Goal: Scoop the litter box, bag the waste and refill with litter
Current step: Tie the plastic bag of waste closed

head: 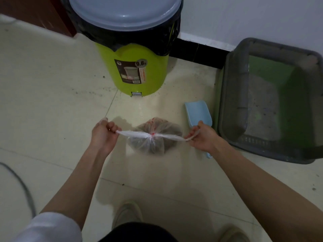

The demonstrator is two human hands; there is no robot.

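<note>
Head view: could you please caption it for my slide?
Left hand and right hand pull the waste bag handles apart, knotting it.

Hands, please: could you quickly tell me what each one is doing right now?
Left hand: fingers grip one handle of the waste bag.
Right hand: fingers grip the other handle.

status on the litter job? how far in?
Scooping looks done: the blue scoop lies on the floor and the waste bag is full. In hand: left hand and right hand pull its handles apart, knotting it. Left: binning it in the closed bin, refilling the thinly covered litter box.
</note>
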